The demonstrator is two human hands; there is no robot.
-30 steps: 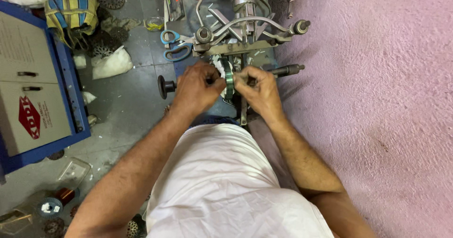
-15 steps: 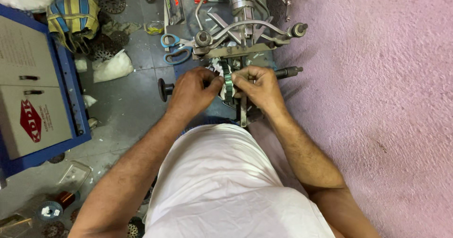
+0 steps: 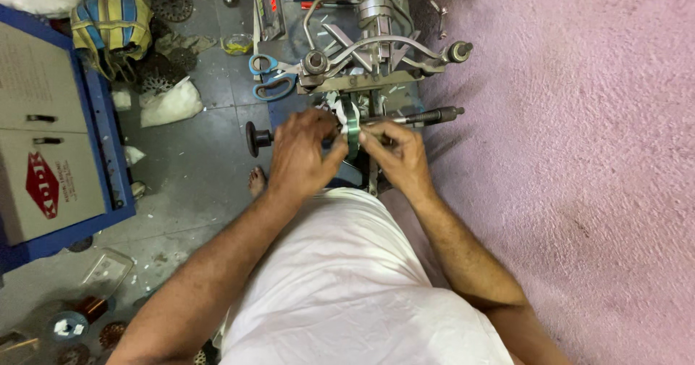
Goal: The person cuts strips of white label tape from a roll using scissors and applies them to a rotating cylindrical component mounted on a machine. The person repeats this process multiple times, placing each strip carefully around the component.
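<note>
My left hand [image 3: 302, 155] and my right hand [image 3: 397, 153] meet over a small green ring-shaped part [image 3: 352, 133] that sits on the horizontal shaft [image 3: 423, 116] of a metal hand-cranked machine [image 3: 376, 53]. Fingers of both hands pinch the green part from either side. White slips of paper [image 3: 334, 106] stick out just above it. The shaft's black knob [image 3: 253, 137] shows left of my left hand. My palms hide the lower part of the ring.
Blue-handled scissors [image 3: 269, 75] lie left of the machine. A blue and beige cabinet [image 3: 51, 133] stands at far left, a striped helmet [image 3: 112, 23] above it. A copper wire spool [image 3: 93, 308] and a bare foot [image 3: 256, 182] are on the grey floor. Pink carpet [image 3: 579, 155] covers the right.
Both hands stay at the green part on the shaft; fingers have shifted slightly around it. The view has tilted a little downward.
</note>
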